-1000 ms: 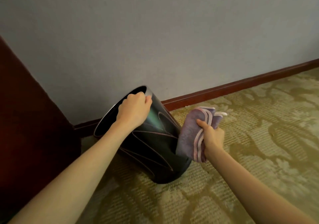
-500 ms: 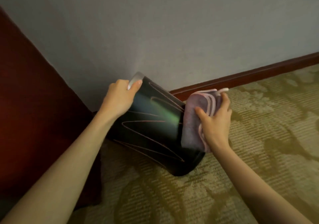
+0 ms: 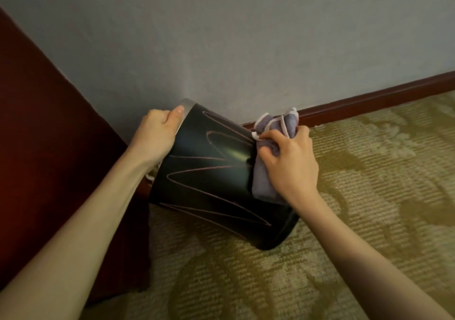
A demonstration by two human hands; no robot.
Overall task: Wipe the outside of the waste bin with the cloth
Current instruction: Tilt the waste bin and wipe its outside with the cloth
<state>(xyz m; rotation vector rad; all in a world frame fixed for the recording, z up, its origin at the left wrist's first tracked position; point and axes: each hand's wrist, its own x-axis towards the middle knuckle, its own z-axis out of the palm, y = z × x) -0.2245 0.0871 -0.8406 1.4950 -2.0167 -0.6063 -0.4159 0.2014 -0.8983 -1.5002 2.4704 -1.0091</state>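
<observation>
While tipped: the waste bin (image 3: 216, 179) leans on the carpet (image 3: 369, 196) close to the wall (image 3: 246, 36), its bottom edge down on the floor and its silver rim (image 3: 186, 105) raised toward the dark wooden panel (image 3: 37, 147) at the left.
Left hand: the left hand (image 3: 157, 135) is closed over the rim, thumb on the outside, the fingers hidden, seemingly inside; it props the bin at this tilt.
Right hand: the right hand (image 3: 288, 164) is curled shut around the bunched cloth (image 3: 268, 172) and presses it against the bin's far right side.
Long axis: the bin runs from the rim at upper left to the base at lower right, so the cloth sits roughly halfway along it, on the side facing the skirting board (image 3: 369, 100).
Next stroke: probably a sweep along that axis, down to the base or up to the rim.
Untouched so far, by my guess: the near face with the looping lines.
</observation>
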